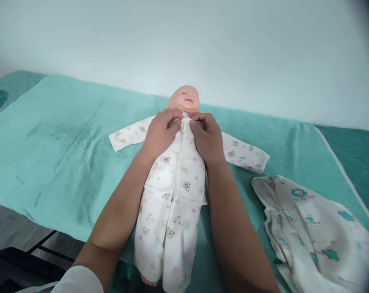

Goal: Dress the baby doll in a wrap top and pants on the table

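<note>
A baby doll (184,97) lies on its back, its head toward the wall. It wears a white printed jacket (163,175) with buttons down the front and matching trousers (154,228); one foot shows at a trouser hem. At the jacket's neckline, my left hand (164,130) pinches one front edge between thumb and fingers. Opposite it, my right hand (207,136) pinches the other edge, close to the top button (187,120). Another button (180,160) sits lower on the chest. Both sleeves stretch out sideways; whether the doll's arms fill them is hidden.
A green cloth (56,122) covers the table, which stands against a pale wall (184,44). Folded white printed fabric (312,228) lies at the right. A dark object (22,270) is below the table's front edge at the lower left.
</note>
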Available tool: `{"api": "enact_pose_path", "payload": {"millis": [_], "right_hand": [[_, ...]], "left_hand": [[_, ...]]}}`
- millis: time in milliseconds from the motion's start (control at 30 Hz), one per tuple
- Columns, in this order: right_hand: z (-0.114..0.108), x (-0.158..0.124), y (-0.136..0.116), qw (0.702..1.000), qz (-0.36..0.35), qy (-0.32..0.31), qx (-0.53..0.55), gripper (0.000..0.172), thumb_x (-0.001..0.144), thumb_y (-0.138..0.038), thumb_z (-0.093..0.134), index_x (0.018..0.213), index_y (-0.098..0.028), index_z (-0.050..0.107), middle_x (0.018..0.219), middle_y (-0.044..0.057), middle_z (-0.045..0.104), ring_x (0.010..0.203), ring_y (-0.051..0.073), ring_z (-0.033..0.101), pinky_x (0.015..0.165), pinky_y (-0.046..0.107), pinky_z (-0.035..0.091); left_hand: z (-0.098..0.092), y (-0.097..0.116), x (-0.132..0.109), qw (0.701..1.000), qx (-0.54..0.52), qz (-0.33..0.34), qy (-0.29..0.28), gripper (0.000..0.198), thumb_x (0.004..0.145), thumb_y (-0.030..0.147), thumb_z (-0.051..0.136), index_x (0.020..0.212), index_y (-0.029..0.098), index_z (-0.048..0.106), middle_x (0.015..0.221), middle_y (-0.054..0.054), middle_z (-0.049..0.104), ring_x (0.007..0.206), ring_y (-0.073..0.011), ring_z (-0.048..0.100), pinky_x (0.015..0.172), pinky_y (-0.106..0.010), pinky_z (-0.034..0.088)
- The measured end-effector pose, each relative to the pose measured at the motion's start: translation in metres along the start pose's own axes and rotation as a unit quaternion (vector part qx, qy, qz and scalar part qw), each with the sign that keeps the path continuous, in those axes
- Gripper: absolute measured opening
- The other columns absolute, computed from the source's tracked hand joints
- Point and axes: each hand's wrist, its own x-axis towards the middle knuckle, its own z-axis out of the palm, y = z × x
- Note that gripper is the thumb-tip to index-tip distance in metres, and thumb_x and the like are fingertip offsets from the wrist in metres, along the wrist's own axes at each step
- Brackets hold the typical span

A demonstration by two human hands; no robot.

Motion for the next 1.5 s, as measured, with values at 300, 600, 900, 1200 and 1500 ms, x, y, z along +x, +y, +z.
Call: {"api": "enact_pose_path", "payload": {"millis": [300,600,900,1200,1500], "right_hand": [[-0.002,0.001,0.002,0.999,-0.041,-0.010,0.005,0.007,0.095,-0.032,0.062,0.094,-0.025,0.062,0.103,0.000,0.072,0.092,0.016,0.064,0.087,0.034,0.053],[-0.004,0.000,-0.001,0.998,-0.055,-0.004,-0.008,0.009,0.094,-0.033,0.065,0.091,-0.025,0.063,0.096,-0.001,0.069,0.088,0.016,0.061,0.086,0.034,0.050],[-0.003,0.001,0.000,0.994,-0.101,-0.025,0.028,0.017,0.097,-0.042,0.065,0.093,-0.026,0.060,0.101,0.002,0.068,0.099,0.018,0.064,0.094,0.036,0.053],[-0.003,0.001,0.013,0.994,-0.076,0.047,0.061,0.021,0.099,-0.048,0.059,0.099,-0.028,0.054,0.095,0.001,0.063,0.085,0.018,0.062,0.082,0.036,0.053],[-0.005,-0.005,-0.007,0.993,-0.105,-0.037,0.049,0.024,0.094,-0.051,0.069,0.092,-0.027,0.064,0.090,0.000,0.063,0.086,0.017,0.059,0.085,0.036,0.052]], "left_hand": [[-0.004,0.000,-0.008,1.000,0.002,0.016,0.000,0.034,0.096,0.014,0.049,0.106,0.028,0.079,0.128,-0.003,0.075,0.130,-0.0202,0.065,0.116,-0.042,0.050],[-0.005,0.002,-0.010,1.000,0.012,0.000,-0.001,0.039,0.094,0.012,0.047,0.107,0.027,0.081,0.134,-0.003,0.074,0.131,-0.0195,0.065,0.116,-0.041,0.050],[-0.006,0.002,-0.011,1.000,0.010,0.015,-0.005,0.030,0.097,0.015,0.050,0.112,0.026,0.073,0.132,-0.004,0.073,0.132,-0.0213,0.064,0.117,-0.042,0.050],[-0.013,0.012,-0.020,0.999,-0.008,0.006,-0.037,0.011,0.097,0.026,0.063,0.095,0.026,0.074,0.135,-0.004,0.073,0.136,-0.0235,0.061,0.122,-0.046,0.044],[-0.019,0.016,-0.027,0.997,-0.005,0.012,-0.072,0.005,0.091,0.027,0.072,0.094,0.026,0.068,0.146,-0.006,0.067,0.144,-0.0249,0.054,0.125,-0.049,0.040]]}}
